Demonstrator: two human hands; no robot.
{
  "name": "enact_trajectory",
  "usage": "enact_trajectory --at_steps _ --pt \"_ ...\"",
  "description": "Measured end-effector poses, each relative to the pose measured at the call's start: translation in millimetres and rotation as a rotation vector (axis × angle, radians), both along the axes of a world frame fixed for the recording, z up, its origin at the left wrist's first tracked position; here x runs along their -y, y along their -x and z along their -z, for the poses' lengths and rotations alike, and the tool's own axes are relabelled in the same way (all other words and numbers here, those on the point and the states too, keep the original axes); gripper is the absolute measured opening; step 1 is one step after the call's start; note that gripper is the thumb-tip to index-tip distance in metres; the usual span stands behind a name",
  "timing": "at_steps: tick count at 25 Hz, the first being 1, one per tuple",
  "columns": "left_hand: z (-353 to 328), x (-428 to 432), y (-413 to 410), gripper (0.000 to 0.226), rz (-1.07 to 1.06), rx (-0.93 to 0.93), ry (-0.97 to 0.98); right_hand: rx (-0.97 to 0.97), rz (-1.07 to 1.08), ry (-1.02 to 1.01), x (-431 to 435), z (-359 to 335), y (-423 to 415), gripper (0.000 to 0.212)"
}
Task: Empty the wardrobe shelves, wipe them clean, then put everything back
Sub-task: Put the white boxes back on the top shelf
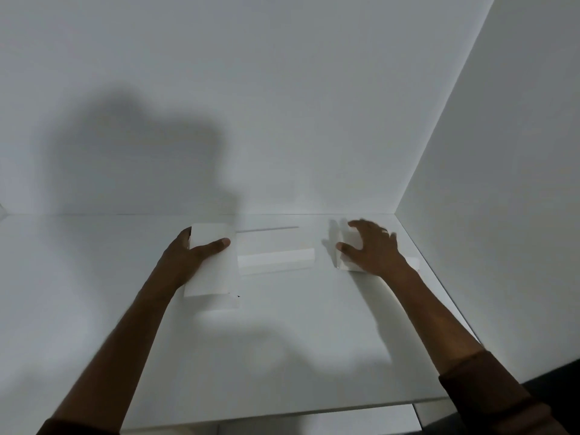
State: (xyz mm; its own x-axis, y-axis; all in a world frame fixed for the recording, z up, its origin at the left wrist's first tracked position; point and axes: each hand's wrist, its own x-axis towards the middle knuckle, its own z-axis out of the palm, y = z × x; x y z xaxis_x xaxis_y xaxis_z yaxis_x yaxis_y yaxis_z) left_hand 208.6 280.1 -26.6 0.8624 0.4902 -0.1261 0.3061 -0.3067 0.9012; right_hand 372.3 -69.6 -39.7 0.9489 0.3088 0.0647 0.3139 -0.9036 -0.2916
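Nearest me: both forearms reaching fwd into the wardrobe, dark reddish-brown sleeves pushed up, cut off by the bottom edge of frame. Under them the white shelf, its front edge low in view; a strip of another white surface shows below it, can't make out what.

Hard to read here: everything is white on white under dim light. A big soft shadow sits on the back panel left of centre, and more shadow lies across the shelf between my arms. Right side panel meets the shelf near my right hand.

Left hand grips a white box standing near the back of the shelf: thumb lies across its front face, other fingers hidden behind its left side. A tiny dark speck by the box's lower right corner, can't tell what it is.

Just right of that, a low flat white box lies on the shelf, apart from both hands.

Right hand is motion-blurred, fingers spread and curled over a small white box close to the right panel; thumb at its left edge. Whether it's properly gripping or only touching, I can't tell. Most of that box is hidden under the hand; a white corner shows past the wrist.
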Motion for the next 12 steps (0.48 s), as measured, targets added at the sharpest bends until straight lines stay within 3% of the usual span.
enact_trajectory --at_steps 12 --pt "2.4 -0.5 -7.4 0.085 0.035 0.004 0.018 0.098 -0.157 -0.218 5.2 24.1 0.2 0.056"
